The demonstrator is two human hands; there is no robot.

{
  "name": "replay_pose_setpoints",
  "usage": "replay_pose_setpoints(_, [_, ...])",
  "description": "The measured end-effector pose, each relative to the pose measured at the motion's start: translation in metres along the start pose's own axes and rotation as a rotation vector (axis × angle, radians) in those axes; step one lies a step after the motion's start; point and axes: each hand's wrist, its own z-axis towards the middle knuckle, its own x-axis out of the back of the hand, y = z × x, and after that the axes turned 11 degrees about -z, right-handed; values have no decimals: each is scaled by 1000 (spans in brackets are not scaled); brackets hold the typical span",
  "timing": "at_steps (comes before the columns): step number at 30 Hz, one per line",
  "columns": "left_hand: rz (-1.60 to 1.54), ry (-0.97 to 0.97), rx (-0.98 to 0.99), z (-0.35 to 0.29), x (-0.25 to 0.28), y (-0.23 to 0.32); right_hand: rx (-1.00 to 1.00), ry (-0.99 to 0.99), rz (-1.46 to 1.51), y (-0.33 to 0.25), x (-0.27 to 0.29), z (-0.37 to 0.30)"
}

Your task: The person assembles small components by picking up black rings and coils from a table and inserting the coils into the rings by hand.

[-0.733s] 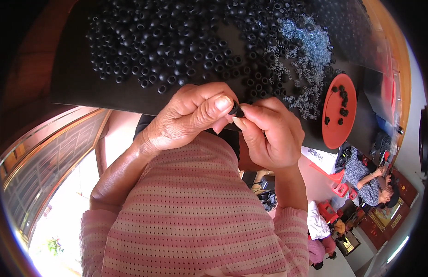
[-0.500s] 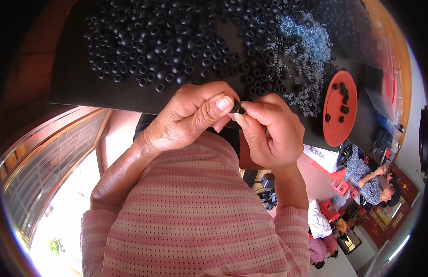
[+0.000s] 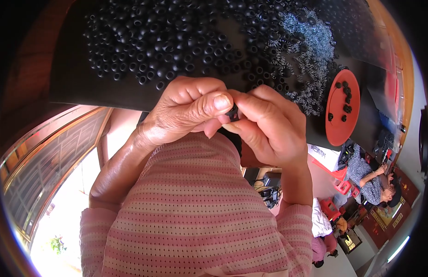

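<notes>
Close in front of my body, a small black plastic part (image 3: 233, 111) is pinched between both hands. My left hand (image 3: 186, 111) is closed on it, thumb on top and fingers curled below. From the other side my right hand (image 3: 274, 124) grips it between thumb and forefinger. The fingers cover most of the part, so its full shape is hidden. Just beyond my hands lies a wide spread of hollow, rounded black plastic shells (image 3: 163, 39). Small coiled metal springs (image 3: 311, 104) lie scattered to the right of them.
A pile of clear bluish small pieces (image 3: 313, 34) lies at the far right of the dark table (image 3: 117, 92). An orange-red oval plate (image 3: 337, 127) at the right edge bears several small black pieces. Farther right, a person in a patterned top (image 3: 361, 175) sits beyond red stools (image 3: 341, 186).
My right hand has shifted slightly and turned around the black part, its thumb now lower and closer to the left fingers. My left hand keeps its pinch.
</notes>
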Motion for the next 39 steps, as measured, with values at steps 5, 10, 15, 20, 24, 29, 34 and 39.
replay_pose_setpoints(5, [82,-19,-17,2,1,-2,15,15,-55,5,-5,-5])
replay_pose_setpoints(10, [199,-23,-46,2,1,-2,45,65,-71,6,-9,-5])
replay_pose_setpoints(15, [298,-53,-81,2,1,0,105,116,-110,7,-11,-3])
replay_pose_setpoints(20, [334,-54,-109,4,1,-2,98,103,-122,8,-11,-4])
replay_pose_setpoints(24, [343,-18,-69,2,-4,1,-59,57,-98,3,-7,-1])
replay_pose_setpoints(29, [327,-19,-128,1,-3,-5,33,11,-129,2,-6,-4])
replay_pose_setpoints(34, [305,-64,-125,1,-1,-4,145,68,-140,4,-9,-3])
replay_pose_setpoints(39, [273,-125,-39,5,1,1,172,80,-163,4,-7,-5])
